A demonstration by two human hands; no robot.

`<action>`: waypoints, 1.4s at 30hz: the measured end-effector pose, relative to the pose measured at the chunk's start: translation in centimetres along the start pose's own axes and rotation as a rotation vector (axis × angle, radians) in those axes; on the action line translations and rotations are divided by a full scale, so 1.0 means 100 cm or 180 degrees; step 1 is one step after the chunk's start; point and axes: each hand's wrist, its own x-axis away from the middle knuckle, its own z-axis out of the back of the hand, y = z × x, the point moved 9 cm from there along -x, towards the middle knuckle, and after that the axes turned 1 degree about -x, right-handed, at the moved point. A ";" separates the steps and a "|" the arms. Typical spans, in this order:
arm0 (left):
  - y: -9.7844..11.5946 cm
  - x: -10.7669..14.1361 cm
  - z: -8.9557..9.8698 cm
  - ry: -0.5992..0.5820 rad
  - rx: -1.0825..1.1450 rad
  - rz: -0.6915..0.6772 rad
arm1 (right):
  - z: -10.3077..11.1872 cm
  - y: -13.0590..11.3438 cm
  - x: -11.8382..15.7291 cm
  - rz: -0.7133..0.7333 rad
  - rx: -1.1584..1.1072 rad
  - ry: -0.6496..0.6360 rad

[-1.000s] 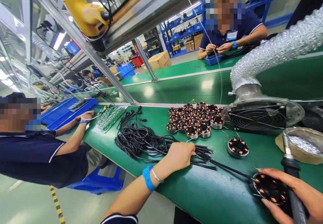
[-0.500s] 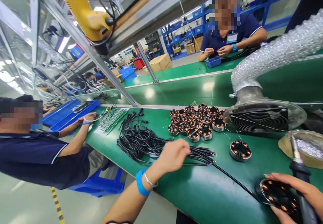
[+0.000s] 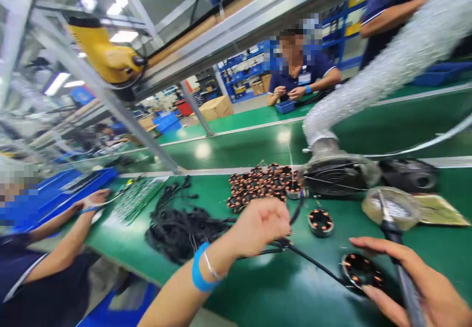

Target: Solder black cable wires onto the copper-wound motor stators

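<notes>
My left hand (image 3: 263, 223), with a blue band at the wrist, is closed over the table on a black cable (image 3: 298, 210) whose end sticks up past the fingers. My right hand (image 3: 424, 273) holds a soldering iron (image 3: 403, 278), its tip pointing up and away, while thumb and fingers grip a copper-wound ring (image 3: 363, 271) at the table. Another black cable (image 3: 317, 266) runs to this ring. Behind it stands a single copper-wound ring (image 3: 320, 222). A cluster of such rings (image 3: 258, 184) and a heap of black cables (image 3: 188, 231) lie beyond my left hand.
A fume fan (image 3: 332, 175) with a silver duct (image 3: 368, 76) stands at the back. Right of it is a round container (image 3: 393, 209). Green circuit boards (image 3: 142, 199) and a blue tray (image 3: 88, 187) are at left, by a co-worker's hands (image 3: 92, 200). Another person sits across the bench.
The view has swung right. My left hand has closed, and a cable now stands up beside it. My right hand keeps the iron and the ring.
</notes>
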 end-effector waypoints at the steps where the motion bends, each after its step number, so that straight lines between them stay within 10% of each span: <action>1: -0.033 -0.005 -0.027 -0.0310 0.0085 0.0434 | 0.001 -0.009 -0.003 0.0055 -0.0064 -0.0117; 4: -0.075 -0.008 -0.064 -0.0530 -0.0523 0.0591 | 0.005 -0.021 -0.012 -0.0229 -0.0395 -0.0088; 14: -0.068 -0.007 -0.067 -0.0762 -0.1850 0.0620 | -0.022 -0.032 -0.013 -0.0650 -0.1106 -0.0291; 22: -0.045 -0.034 -0.078 -0.1130 -0.0542 -0.0437 | -0.013 -0.057 -0.023 -0.0112 -0.0808 -0.0040; 26: -0.080 -0.017 -0.117 -0.2195 0.0908 0.0504 | -0.010 -0.058 -0.021 0.0019 -0.0622 0.0136; 34: -0.079 -0.015 -0.093 -0.0701 0.0900 0.0426 | -0.012 -0.061 -0.014 -0.0050 -0.0039 0.0570; 42: -0.087 -0.014 -0.088 -0.0533 0.0775 0.0605 | -0.020 -0.051 -0.019 -0.0454 -0.0266 0.0571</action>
